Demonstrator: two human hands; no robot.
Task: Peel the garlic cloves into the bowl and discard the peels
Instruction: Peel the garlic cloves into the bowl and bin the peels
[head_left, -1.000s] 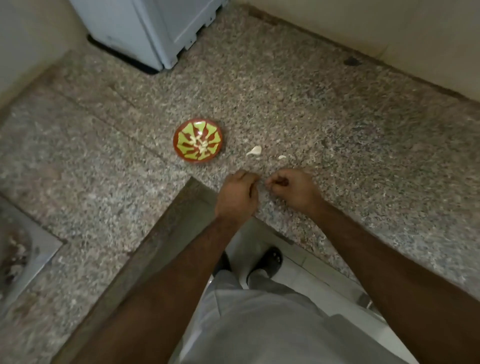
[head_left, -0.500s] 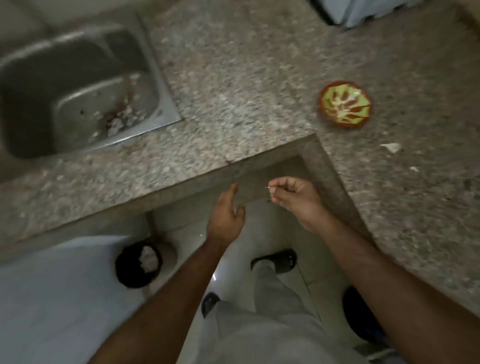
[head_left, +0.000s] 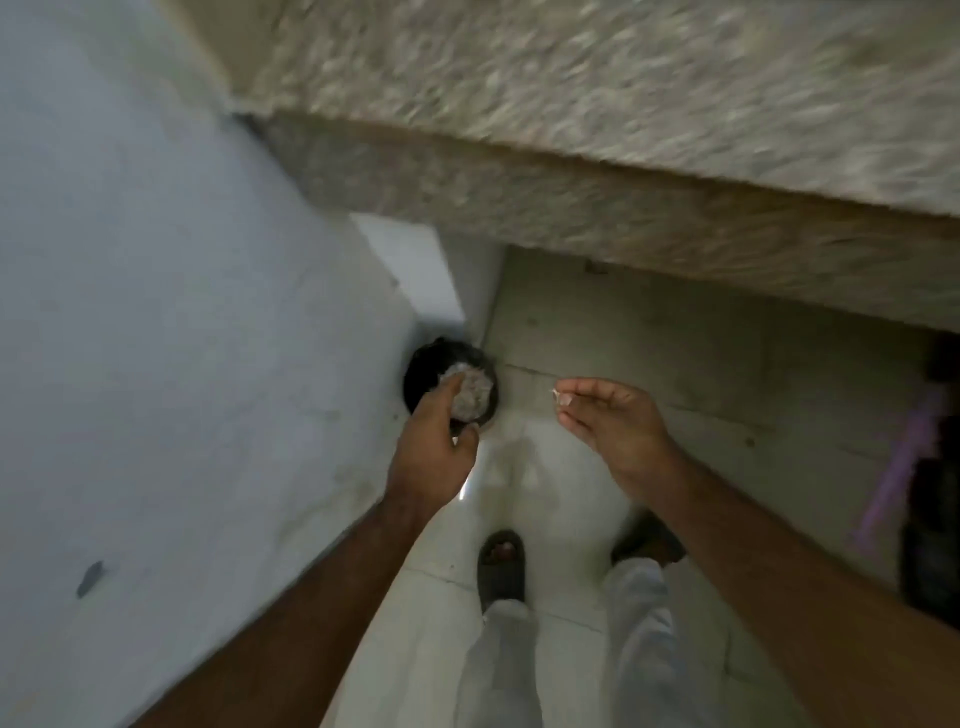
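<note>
Head view: granite counter edge (head_left: 597, 218) blurs across frame top. Below centre-left I see the black bin (head_left: 423, 371) holding peels (head_left: 472, 397); left hand (head_left: 434, 452) hangs over it, fingers relaxed. Right hand (head_left: 610, 423) pinches a small peel (head_left: 562, 399) right of the bin.

A pale tiled floor (head_left: 545, 467) fills the lower middle of the frame, with grout lines crossing it and a bright glare patch near the centre. On it, at centre left against the white wall, stands a black bin (head_left: 423, 374) holding a heap of pale scraps. Lower down, 2 dark slippers (head_left: 501, 569) rest on the tiles. Across the top runs the blurred granite counter (head_left: 623, 93), its edge slanting down toward the right.
</note>
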